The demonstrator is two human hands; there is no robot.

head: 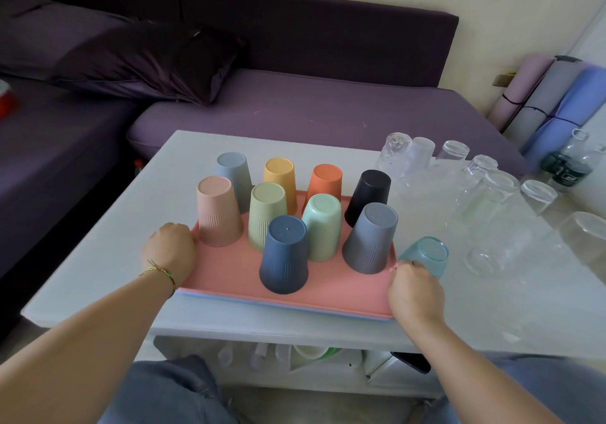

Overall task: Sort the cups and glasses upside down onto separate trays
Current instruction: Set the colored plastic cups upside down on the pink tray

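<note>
Fingers [406, 264] on tray [328, 295], white table [108, 259], purple sofa [311, 108]

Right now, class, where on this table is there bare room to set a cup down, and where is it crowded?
Bare: the table left of the tray; the far strip behind the cups; the tray's near edge around the navy cup. Crowded: the right side, full of glasses, with a teal cup beside the tray.
</note>
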